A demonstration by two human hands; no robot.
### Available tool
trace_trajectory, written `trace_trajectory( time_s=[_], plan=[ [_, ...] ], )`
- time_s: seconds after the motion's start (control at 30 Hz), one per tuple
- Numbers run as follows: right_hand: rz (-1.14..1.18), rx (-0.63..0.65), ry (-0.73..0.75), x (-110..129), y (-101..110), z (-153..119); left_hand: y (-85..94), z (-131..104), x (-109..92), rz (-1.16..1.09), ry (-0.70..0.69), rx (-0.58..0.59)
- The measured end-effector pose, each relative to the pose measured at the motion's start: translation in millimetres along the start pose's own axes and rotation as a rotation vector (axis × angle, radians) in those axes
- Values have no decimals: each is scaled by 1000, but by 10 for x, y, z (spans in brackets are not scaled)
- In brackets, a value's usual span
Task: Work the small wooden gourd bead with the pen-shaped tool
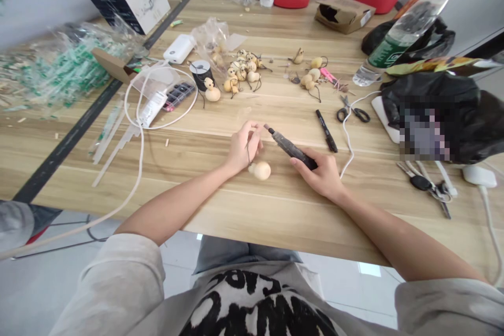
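Note:
My left hand (242, 148) pinches a thin dark cord above a small pale gourd (260, 170), which lies on the wooden table (220, 205) just under the hand. My right hand (321, 173) grips a dark pen-shaped tool (289, 148) by its rear end. The tool's tip points up and left, close to the left fingertips and the cord. Both forearms rest over the table's near edge.
Several small gourds with cords (242, 73) lie farther back, beside a black spool (200, 70). A black marker (326, 130), scissors (352, 111) and a white cable (348, 136) lie to the right. Keys (427, 185), black bags (444, 115) and a bottle (409, 23) crowd the right side.

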State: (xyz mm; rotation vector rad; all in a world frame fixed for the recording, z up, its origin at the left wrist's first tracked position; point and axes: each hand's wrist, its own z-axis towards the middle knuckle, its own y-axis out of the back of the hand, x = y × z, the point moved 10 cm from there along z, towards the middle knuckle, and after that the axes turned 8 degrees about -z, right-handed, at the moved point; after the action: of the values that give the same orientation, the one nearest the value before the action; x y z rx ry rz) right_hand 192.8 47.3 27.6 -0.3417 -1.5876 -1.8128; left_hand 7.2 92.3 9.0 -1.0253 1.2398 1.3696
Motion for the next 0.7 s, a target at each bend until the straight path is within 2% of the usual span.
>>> trace_trajectory(
  time_s=[0.1,0.27,0.37,0.43,0.6,0.7],
  plan=[
    [26,-26,-11,-10,27,3,23,20,79,-70,77,-24],
    [60,-35,-13,-15,32,9,-55,-2,221,-328,295,3],
    [80,-39,-24,-26,35,10,-94,-17,223,-428,334,-3],
    [95,-43,-46,-43,40,11,-105,-15,195,-442,309,-2],
    [151,-34,-119,-107,31,12,-145,15,29,-345,93,93],
    [175,-32,-143,-136,25,11,-140,21,16,-287,23,113]
  ],
)
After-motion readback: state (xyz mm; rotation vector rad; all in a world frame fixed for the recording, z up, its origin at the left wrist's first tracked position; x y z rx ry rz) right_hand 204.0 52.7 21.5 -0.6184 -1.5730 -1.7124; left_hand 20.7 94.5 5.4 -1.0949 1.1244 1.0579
